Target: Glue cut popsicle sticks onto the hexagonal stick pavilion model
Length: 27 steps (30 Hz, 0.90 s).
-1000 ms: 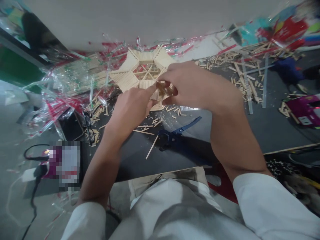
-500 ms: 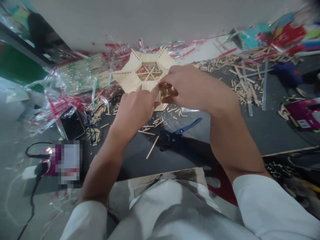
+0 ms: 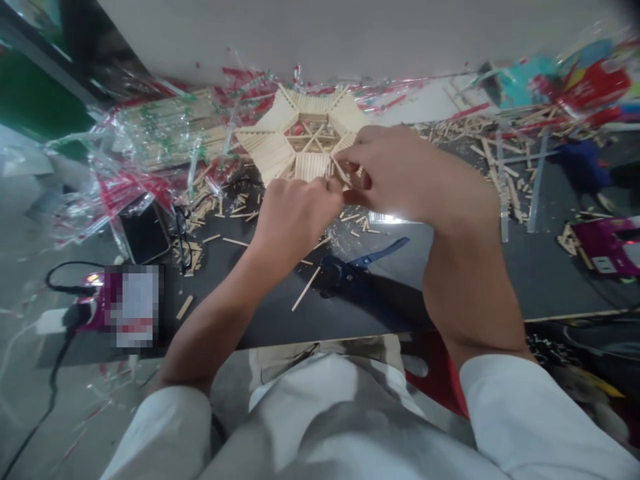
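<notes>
A star-shaped model built of pale wooden sticks (image 3: 313,103) lies on the dark table, with an open lattice at its middle. My left hand (image 3: 299,217) is closed at the model's near edge, its fingers curled and their tips partly hidden. Close beside it, my right hand (image 3: 395,170) bends over the near right section, thumb and index finger curved towards each other. Whatever is between those fingertips is too small and covered to make out. Blue-handled cutters (image 3: 357,267) rest below the hands, a loose stick (image 3: 306,289) at their left.
Cut stick pieces (image 3: 505,180) are strewn over the table (image 3: 545,280). Clear and red plastic wrapping (image 3: 150,140) is heaped at the left. A dark phone (image 3: 146,230) and purple power strip (image 3: 93,300) with cables sit there. Another purple box (image 3: 607,243) and a blue tool (image 3: 583,163) are at right.
The view has shifted slightly. My left hand has come further right, nearly meeting my right hand, with its fingers more curled. The right hand stays over the same section.
</notes>
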Each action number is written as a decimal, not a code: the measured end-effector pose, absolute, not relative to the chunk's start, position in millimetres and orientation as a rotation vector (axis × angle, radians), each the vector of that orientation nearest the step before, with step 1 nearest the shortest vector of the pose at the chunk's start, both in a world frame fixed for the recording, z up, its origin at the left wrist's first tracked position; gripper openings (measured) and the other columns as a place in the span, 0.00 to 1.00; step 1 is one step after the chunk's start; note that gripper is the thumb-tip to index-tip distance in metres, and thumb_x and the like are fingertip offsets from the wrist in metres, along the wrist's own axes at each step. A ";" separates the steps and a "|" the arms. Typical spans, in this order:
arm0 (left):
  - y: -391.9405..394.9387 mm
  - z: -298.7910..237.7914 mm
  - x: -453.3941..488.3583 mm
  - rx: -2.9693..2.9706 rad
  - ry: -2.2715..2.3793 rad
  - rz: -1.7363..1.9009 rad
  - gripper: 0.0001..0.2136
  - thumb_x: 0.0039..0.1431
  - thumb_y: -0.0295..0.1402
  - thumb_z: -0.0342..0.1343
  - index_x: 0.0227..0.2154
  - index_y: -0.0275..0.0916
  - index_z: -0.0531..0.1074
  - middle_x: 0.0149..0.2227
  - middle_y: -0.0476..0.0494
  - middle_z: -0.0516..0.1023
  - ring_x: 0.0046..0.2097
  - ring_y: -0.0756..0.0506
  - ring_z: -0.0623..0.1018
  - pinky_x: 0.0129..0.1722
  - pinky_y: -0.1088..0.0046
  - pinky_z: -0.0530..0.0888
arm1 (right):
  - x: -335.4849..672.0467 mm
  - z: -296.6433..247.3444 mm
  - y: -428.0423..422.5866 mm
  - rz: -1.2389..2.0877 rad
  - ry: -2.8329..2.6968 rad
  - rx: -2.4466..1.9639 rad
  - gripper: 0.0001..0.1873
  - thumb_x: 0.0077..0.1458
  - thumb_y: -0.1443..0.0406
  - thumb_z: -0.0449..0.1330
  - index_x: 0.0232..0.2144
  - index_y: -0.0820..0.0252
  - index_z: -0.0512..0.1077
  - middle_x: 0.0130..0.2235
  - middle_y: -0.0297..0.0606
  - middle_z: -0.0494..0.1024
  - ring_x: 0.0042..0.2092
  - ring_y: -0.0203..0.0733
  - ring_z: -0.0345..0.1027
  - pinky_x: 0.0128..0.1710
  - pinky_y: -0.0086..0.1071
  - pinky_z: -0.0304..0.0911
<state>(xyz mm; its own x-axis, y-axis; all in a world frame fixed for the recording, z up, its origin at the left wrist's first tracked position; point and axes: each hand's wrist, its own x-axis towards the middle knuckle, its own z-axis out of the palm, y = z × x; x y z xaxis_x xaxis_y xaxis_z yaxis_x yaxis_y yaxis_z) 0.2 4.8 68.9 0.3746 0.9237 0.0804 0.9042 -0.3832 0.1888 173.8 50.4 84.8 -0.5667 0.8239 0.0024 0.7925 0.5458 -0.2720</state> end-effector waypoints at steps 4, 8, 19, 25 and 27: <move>7.9 66.5 -3.6 2.518 1.649 0.279 0.13 0.68 0.26 0.50 0.41 0.40 0.81 0.36 0.36 0.82 0.45 0.35 0.81 0.46 0.59 0.70 | 173.6 82.4 51.1 0.362 -2.622 -1.381 0.18 0.58 0.57 0.62 0.24 0.52 0.58 0.34 0.43 0.66 0.38 0.53 0.65 0.40 0.44 0.60; 12.2 65.3 -9.3 2.556 1.641 0.277 0.12 0.71 0.32 0.51 0.44 0.42 0.80 0.35 0.38 0.81 0.46 0.35 0.81 0.47 0.60 0.71 | 173.4 79.7 52.4 0.285 -2.658 -1.392 0.16 0.60 0.56 0.62 0.26 0.52 0.61 0.35 0.43 0.68 0.37 0.50 0.63 0.39 0.42 0.59; 24.8 69.3 -17.8 2.699 1.692 0.000 0.21 0.71 0.38 0.55 0.64 0.40 0.69 0.39 0.39 0.84 0.44 0.38 0.83 0.45 0.65 0.75 | 176.4 74.1 51.4 0.320 -2.620 -1.379 0.10 0.56 0.64 0.70 0.32 0.57 0.71 0.38 0.40 0.71 0.39 0.44 0.66 0.38 0.36 0.61; 31.7 60.1 -23.9 2.693 1.631 0.147 0.21 0.72 0.43 0.54 0.63 0.42 0.70 0.36 0.43 0.83 0.41 0.39 0.83 0.44 0.64 0.74 | 187.2 70.6 49.3 0.325 -2.645 -1.331 0.08 0.55 0.64 0.69 0.37 0.58 0.76 0.38 0.40 0.74 0.43 0.47 0.69 0.39 0.37 0.61; 33.7 57.6 -25.1 2.679 1.622 0.200 0.21 0.72 0.45 0.55 0.62 0.42 0.70 0.34 0.44 0.82 0.40 0.40 0.83 0.45 0.64 0.74 | 192.6 70.9 48.6 0.345 -2.628 -1.379 0.11 0.53 0.62 0.71 0.38 0.59 0.77 0.39 0.40 0.75 0.41 0.47 0.70 0.37 0.36 0.60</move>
<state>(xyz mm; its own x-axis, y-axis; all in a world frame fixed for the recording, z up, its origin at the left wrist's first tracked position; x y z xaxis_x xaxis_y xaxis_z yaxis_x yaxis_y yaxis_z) -25.1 33.7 57.6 0.4575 0.8827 0.1072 0.8823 -0.4656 0.0684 192.6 48.6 70.9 -0.5647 0.8248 0.0286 0.7895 0.5499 -0.2724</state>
